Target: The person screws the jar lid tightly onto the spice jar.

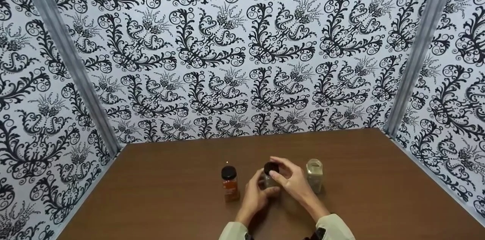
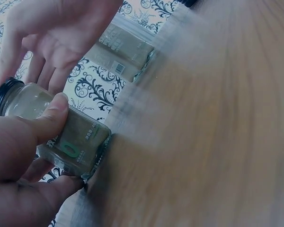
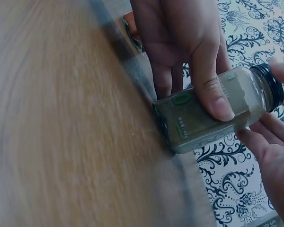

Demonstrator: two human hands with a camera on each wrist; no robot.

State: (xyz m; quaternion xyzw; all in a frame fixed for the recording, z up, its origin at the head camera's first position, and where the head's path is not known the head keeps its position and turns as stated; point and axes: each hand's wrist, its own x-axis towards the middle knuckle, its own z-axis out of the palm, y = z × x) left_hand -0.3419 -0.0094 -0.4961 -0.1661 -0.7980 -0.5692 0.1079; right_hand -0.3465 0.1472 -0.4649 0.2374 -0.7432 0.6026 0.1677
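A clear spice jar [image 2: 75, 137] of grey-brown powder stands on the table between both hands, its black lid [image 1: 271, 167] on top. My left hand [image 1: 254, 194] grips the jar's body, thumb across the label. From above, my right hand [image 1: 297, 183] holds the lid between thumb and fingers. To the left stands a spice jar of orange-red powder [image 1: 230, 189] under a black lid. Right of the hands is a spice jar of pale powder [image 1: 315, 177] with no lid visible on it; its label side shows in the left wrist view.
The brown wooden table [image 1: 170, 179] extends around the jars. Walls of black-and-white scroll-patterned fabric [image 1: 227, 62] enclose it at the back and both sides, with grey strips [image 1: 413, 58] along the corners.
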